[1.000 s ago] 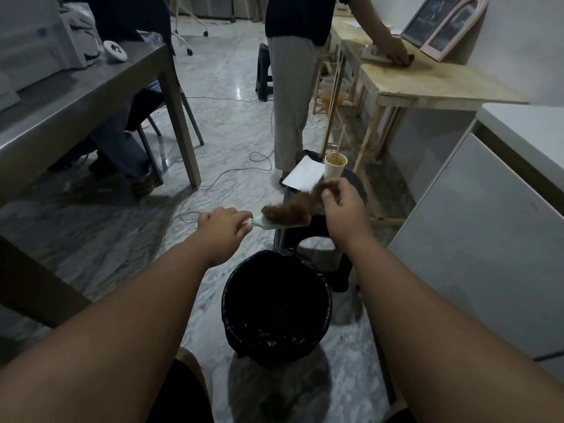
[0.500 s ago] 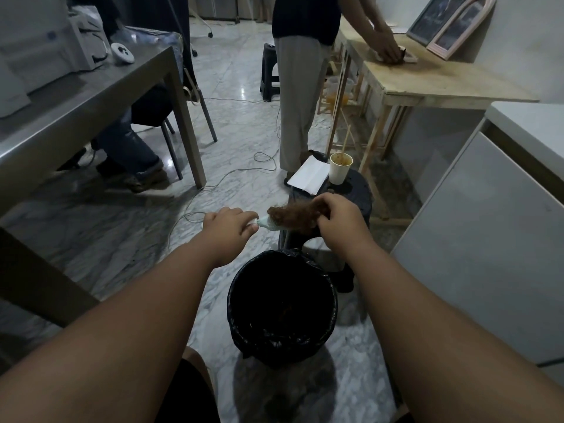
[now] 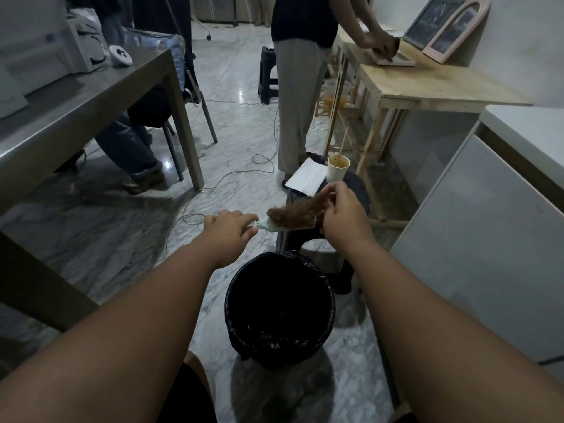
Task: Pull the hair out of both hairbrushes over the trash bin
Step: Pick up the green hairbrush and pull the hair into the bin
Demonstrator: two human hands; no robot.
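Note:
My left hand (image 3: pixel 227 225) grips the handle of a pale green hairbrush (image 3: pixel 268 225), held level just beyond the far rim of the trash bin (image 3: pixel 331 303), which is lined with a black bag. A thick clump of brown hair (image 3: pixel 294 213) covers the brush head. My right hand (image 3: pixel 343 216) pinches the far end of that clump, lifted a little off the brush. Only one hairbrush is in view.
Behind the bin is a dark stool (image 3: pixel 358 186) carrying a paper cup (image 3: pixel 338 167) with a stick and a white paper (image 3: pixel 306 180). A person (image 3: pixel 300 87) stands at a wooden table (image 3: pixel 427 87). A grey table (image 3: pixel 76 117) is at left, a white cabinet (image 3: pixel 488 239) at right, cables (image 3: pixel 213 190) on the floor.
My right hand dipped onto the hair clump, then rose again, drawing its far end up off the brush. My left hand stayed in place on the handle.

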